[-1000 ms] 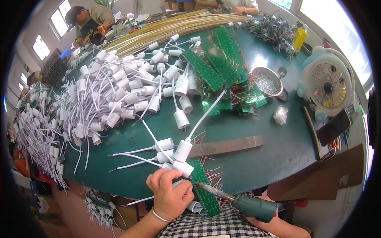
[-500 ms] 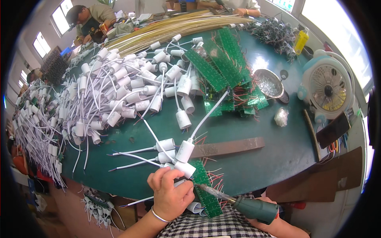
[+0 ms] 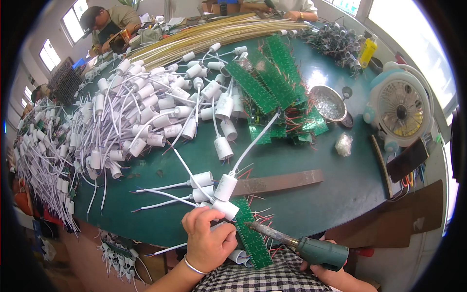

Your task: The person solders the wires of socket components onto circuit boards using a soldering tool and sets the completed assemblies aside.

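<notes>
My left hand (image 3: 209,241) is closed near the front edge of the table, thumb and fingers curled around a white lamp holder (image 3: 220,226) that they mostly hide. Beside those fingers lies a narrow green circuit board (image 3: 251,237) with thin red and white wires along its right side. In my right hand (image 3: 327,273) is a soldering iron (image 3: 318,252) with a green handle, its tip over the board, a little right of my left fingers. Several corded white lamp holders (image 3: 226,187) lie around the board's upper end. Part of another holder (image 3: 238,256) shows below my left hand.
A flat brown bar (image 3: 277,181) lies beyond the board. Farther back are heaped white lamp holders (image 3: 155,104), stacked green boards (image 3: 272,78) and a metal bowl (image 3: 329,103). At right stand a fan (image 3: 401,109) and a phone (image 3: 408,160). Two people work across the table.
The soldering iron's tip has drawn back slightly to the right, away from my left fingers, and its handle has shifted right. My left hand has stayed nearly in place.
</notes>
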### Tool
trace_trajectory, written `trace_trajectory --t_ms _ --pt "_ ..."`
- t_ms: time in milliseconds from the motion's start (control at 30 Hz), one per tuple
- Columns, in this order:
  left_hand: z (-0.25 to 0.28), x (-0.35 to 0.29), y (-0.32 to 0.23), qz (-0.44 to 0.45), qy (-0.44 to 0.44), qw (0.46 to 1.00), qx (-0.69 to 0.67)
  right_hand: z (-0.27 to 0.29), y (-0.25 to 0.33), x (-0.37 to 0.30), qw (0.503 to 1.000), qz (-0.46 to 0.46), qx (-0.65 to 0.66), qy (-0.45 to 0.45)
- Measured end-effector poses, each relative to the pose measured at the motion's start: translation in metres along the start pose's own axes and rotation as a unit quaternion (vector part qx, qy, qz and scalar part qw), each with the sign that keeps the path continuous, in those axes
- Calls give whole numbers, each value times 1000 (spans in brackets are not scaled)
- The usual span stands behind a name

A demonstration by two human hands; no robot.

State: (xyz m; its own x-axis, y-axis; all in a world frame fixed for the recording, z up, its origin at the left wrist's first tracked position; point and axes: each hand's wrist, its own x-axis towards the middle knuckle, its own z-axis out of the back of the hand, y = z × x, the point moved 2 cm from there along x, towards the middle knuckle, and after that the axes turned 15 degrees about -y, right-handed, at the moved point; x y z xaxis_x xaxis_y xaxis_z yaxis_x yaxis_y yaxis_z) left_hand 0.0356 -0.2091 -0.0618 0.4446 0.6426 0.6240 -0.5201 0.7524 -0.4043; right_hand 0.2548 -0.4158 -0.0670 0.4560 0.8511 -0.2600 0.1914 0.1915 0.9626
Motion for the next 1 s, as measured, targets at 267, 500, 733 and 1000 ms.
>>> trace_trajectory --t_ms 267,500,733,1000 --pt "2 -2 -3 -41 -28 999 2 8 -2 -3 990 57 -123 40" --pt "-2 -5 -1 -9 -61 998 -4 0 3 3 992 58 -108 24" --pt "-1 -5 2 1 -52 999 -13 -7 10 6 975 115 -185 48" --pt "0 -4 0 -2 -50 999 -16 -17 18 7 985 73 -153 19"
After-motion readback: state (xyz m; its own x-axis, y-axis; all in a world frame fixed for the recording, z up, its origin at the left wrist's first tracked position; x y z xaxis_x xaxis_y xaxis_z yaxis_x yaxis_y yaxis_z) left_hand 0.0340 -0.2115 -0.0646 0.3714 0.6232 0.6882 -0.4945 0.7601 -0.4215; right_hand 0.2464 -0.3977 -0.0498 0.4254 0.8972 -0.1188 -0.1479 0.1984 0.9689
